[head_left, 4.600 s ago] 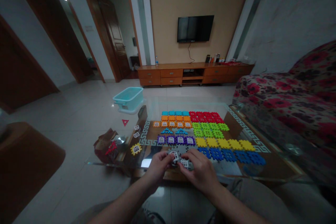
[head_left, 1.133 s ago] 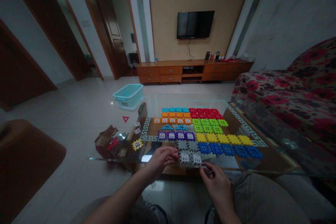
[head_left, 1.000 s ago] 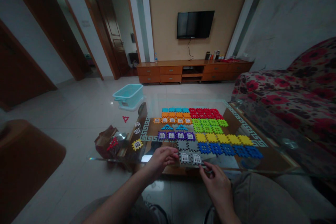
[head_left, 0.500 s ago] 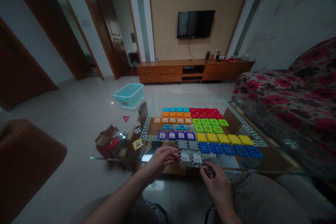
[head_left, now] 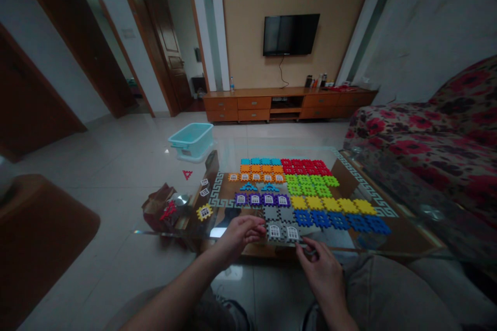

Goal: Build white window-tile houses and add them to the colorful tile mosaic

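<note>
Grey interlocking tiles [head_left: 279, 214] lie near the table's front edge, the two nearest carrying white window inserts [head_left: 292, 233]. My left hand [head_left: 245, 231] is closed at their left side, fingers together against the edge of the grey window tile [head_left: 275, 231]. At the front right corner, my right hand [head_left: 321, 264] is curled, thumb and forefinger at the tile edge. Something small and dark shows between its fingers, too unclear to name. Behind the grey tiles is a row of purple window tiles [head_left: 262, 200]; to their right lie blue tiles [head_left: 320, 219] and yellow tiles [head_left: 330, 205].
Farther back on the glass table [head_left: 236, 244] are orange tiles [head_left: 262, 169], light blue tiles [head_left: 260, 162], red tiles [head_left: 305, 167] and green tiles [head_left: 308, 185]. A yellow window tile [head_left: 204, 212] lies left. A teal bin [head_left: 192, 139] and floral sofa [head_left: 411, 134] stand beyond.
Both hands keep nearly the same place at the grey tiles. The view has shifted very slightly; no tile has visibly moved.
</note>
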The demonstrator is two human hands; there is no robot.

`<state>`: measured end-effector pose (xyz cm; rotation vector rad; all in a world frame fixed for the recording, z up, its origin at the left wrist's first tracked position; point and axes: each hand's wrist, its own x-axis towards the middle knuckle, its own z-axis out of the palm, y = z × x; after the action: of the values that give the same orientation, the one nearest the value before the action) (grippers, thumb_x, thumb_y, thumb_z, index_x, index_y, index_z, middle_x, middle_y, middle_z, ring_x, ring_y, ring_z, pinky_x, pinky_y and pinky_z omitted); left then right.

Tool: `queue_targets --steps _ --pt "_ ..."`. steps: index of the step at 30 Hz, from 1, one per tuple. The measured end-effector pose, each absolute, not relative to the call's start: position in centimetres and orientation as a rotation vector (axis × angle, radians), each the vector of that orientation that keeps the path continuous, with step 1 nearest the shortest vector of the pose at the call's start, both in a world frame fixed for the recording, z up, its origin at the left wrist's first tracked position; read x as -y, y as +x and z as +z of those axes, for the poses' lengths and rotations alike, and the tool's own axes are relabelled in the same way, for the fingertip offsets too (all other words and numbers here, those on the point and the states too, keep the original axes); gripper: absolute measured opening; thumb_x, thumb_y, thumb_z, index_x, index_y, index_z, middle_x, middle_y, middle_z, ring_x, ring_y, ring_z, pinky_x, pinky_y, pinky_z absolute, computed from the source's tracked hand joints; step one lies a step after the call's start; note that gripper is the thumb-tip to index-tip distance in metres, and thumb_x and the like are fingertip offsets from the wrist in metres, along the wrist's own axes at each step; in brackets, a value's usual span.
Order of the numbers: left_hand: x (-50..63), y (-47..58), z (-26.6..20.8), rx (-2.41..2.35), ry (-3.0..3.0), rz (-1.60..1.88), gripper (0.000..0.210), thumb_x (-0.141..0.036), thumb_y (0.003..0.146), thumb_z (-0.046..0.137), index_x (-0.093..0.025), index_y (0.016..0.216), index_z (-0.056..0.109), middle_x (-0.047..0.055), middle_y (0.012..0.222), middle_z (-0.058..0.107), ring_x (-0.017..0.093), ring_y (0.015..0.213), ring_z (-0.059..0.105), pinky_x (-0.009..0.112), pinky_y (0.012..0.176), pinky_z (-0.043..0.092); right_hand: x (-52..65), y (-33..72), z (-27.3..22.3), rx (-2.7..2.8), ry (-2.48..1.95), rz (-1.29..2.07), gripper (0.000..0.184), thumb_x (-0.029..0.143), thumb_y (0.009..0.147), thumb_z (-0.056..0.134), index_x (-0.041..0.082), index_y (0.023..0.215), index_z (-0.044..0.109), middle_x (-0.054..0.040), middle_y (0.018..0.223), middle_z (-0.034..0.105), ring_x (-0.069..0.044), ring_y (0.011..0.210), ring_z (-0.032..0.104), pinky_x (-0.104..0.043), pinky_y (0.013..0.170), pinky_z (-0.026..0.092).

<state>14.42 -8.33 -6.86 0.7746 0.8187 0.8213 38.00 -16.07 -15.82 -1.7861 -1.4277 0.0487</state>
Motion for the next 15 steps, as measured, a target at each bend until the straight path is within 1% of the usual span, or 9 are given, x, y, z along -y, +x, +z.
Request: queue_targets --steps 6,15 --pt "8.28 14.42 -6.97 -0.832 0.771 0.819 0.043 -0.044 0.071 0.083 -0.01 0.093 0.073 0.01 0.083 0.073 0.015 0.074 0.067 0.024 0.07 0.049 16.01 38.0 -15.95 1.419 -1.802 0.067 0.039 0.052 0.087 0.058 0.018 0.098 0.072 -0.006 0.081 0.07 -0.019 0.061 0.062 -0.029 0.06 0.05" --pt "8.12 14.43 -7.34 -0.836 0.783 0.812 0.039 -0.043 0.072 0.081 -0.01 0.092 0.074 0.008 0.083 0.073 0.013 0.073 0.067 0.022 0.069 0.048 16.06 38.08 -16.04 1.402 -1.812 0.109 0.037 0.052 0.086 0.059 0.019 0.098 0.072 -0.0057 0.083 0.069 -0.02 0.066 0.065 -0.03 0.064 0.051"
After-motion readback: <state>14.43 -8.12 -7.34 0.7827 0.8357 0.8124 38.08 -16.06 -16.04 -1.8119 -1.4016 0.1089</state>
